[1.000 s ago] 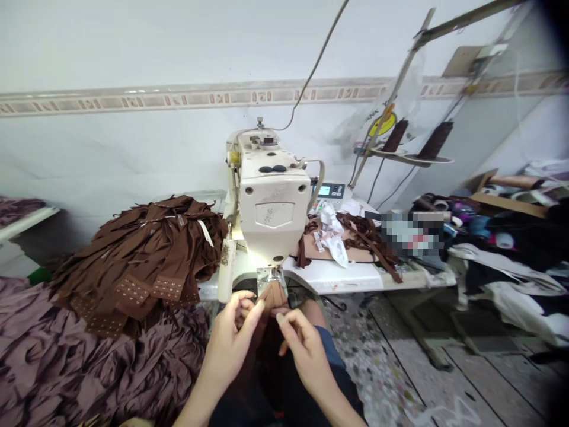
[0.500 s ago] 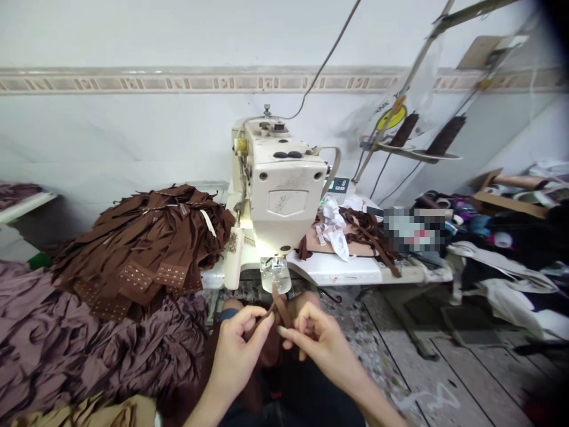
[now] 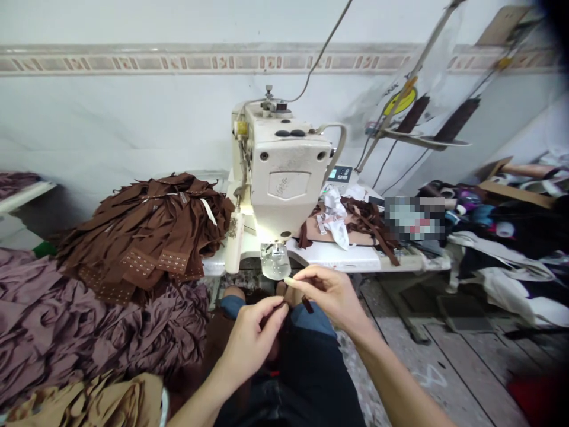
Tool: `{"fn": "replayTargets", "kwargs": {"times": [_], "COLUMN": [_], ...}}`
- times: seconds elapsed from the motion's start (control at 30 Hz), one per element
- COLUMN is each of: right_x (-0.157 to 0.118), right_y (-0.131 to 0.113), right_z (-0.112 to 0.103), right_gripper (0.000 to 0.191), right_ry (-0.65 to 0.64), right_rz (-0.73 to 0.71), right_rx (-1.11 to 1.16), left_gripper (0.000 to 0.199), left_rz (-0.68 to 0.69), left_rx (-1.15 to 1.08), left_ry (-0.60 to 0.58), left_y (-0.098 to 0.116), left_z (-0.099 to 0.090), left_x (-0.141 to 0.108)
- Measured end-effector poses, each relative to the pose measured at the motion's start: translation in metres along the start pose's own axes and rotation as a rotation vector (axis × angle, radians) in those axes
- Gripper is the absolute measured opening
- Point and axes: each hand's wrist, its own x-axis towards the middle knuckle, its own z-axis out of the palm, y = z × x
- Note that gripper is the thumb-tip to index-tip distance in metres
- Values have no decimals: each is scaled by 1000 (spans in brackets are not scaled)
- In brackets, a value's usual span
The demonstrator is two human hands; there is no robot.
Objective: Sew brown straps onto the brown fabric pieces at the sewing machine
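Observation:
My left hand [image 3: 260, 332] is closed in a pinch above my lap, with a little dark brown fabric showing at its fingertips. Higher and just to the right, my right hand [image 3: 331, 293] pinches a narrow brown fabric strap [image 3: 307, 304], whose short end hangs below the fingers. Most of the strap is hidden by the hands. Beyond them stands a cream sewing machine [image 3: 287, 178], its lamp lit over the needle area. The right fingertips are close to the clear plastic guard [image 3: 275, 267] at the machine's front; whether they touch it I cannot tell.
A heap of brown garment pieces with metal eyelets [image 3: 151, 237] lies left of the machine, above mauve fabric [image 3: 111, 344]. Brown and white scraps [image 3: 335, 222] lie on the table at right. Brown thread cones [image 3: 457, 118] stand on a rack. Tan fabric [image 3: 98, 403] is at bottom left.
My right hand has moved up and to the right, toward the guard. My left hand has shifted slightly right, still pinched. The strap loop seen between the hands no longer shows. The view has tilted down slightly.

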Motion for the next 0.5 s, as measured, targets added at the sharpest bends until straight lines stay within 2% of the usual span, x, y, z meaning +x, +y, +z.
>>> {"fn": "replayTargets", "kwargs": {"times": [0.1,0.2,0.27,0.33,0.37,0.43,0.5], "right_x": [20,40,50,57,59,63,67], "right_y": [8,16,18,20,20,22,23], "right_z": [5,6,5,4,4,3,3], "right_gripper": [32,30,25,21,19,17,15], "right_ry": [60,95,106,108,108,110,117], "right_rz": [23,-19,-47,-73,-86,-113,-145], "right_rx": [27,13,-12,-37,-47,-67,-97], "left_gripper": [40,37,27,19,22,34,38], "left_rz": [-60,-10,105,298,405,581,662], "left_rx": [-82,-16,164,397,514,714,846], "left_ry": [15,120,252,385,422,422,389], "left_y": [4,4,2,-1,-3,-5,-6], "left_z": [-2,-5,-5,-4,-2,1,4], "left_x": [17,26,25,20,18,14,13]}}
